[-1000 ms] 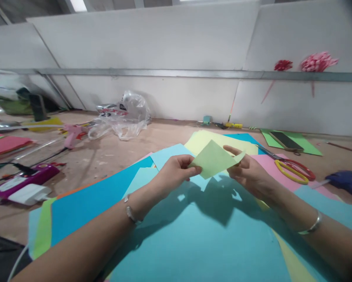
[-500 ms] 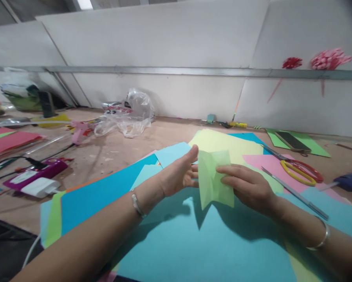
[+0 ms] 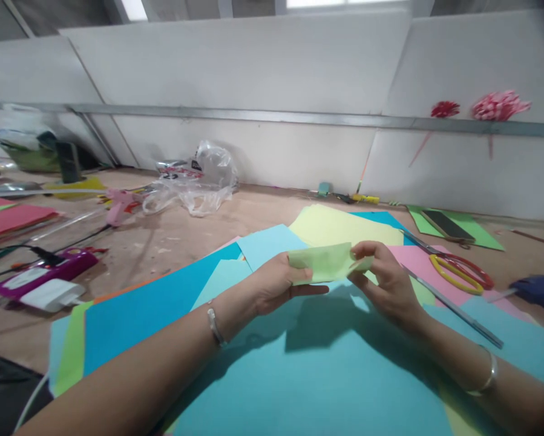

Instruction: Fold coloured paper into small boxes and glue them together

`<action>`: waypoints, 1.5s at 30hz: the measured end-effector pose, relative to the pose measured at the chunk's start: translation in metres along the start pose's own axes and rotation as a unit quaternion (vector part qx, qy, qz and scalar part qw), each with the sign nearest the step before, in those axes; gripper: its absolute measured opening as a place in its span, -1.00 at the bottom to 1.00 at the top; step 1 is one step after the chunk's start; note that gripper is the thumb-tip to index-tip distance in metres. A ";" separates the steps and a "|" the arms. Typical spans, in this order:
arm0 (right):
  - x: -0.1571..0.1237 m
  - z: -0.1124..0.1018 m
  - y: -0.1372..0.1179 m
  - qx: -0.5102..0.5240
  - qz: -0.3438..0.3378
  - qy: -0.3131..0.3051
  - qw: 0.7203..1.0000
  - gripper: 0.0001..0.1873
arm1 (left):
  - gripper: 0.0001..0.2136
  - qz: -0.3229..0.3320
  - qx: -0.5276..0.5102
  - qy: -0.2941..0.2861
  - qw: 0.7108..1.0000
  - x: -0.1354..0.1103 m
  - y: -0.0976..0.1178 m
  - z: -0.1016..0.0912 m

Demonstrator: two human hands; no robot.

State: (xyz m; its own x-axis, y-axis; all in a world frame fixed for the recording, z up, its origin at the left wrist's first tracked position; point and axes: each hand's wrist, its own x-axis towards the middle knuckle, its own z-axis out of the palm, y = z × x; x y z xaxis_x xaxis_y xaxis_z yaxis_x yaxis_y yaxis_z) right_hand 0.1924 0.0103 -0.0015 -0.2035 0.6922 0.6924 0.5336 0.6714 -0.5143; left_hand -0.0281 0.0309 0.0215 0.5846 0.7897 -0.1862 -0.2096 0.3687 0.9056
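Observation:
A light green piece of paper (image 3: 322,261), creased and folded, is held level above a large light blue sheet (image 3: 317,375). My left hand (image 3: 276,280) grips its left end, thumb on the near face and fingers beneath. At the right end, my right hand (image 3: 383,280) pinches the paper's edge between thumb and fingers. Both hands cast a shadow on the blue sheet. To the right of my right hand lie a grey pen-like stick (image 3: 457,309) and scissors with red and yellow handles (image 3: 462,272).
Coloured sheets, including a darker blue one (image 3: 154,309) and a pale yellow one (image 3: 344,227), spread around. A pink glue gun (image 3: 120,206), a purple power strip (image 3: 63,266) and a plastic bag (image 3: 199,178) are leftward. A phone (image 3: 448,225) and a dark blue tool (image 3: 537,293) are rightward.
The green paper has turned from upright to level. My left hand has closed on its left end; my right hand has shifted to pinch the right edge. The view has tilted slightly upward.

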 end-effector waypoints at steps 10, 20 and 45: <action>0.000 0.001 -0.006 0.025 0.184 -0.003 0.983 -0.72 | -0.56 0.013 0.046 0.084 0.995 0.004 0.000 -0.002; 0.000 0.003 -0.005 -0.002 0.122 0.000 0.993 -0.76 | -0.51 0.165 0.526 0.151 0.821 0.001 0.003 -0.005; 0.004 0.001 -0.014 0.089 0.232 -0.012 0.969 -0.80 | -0.76 0.156 0.607 0.101 0.772 0.005 0.002 -0.006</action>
State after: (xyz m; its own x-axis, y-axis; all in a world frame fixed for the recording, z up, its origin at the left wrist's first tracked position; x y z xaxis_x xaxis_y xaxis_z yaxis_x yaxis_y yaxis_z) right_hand 0.1835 0.0044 0.0079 0.0041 0.9346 0.3558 0.4231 0.3208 -0.8474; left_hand -0.0309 0.0386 0.0203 0.4944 0.8526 0.1693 0.6457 -0.4906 0.5851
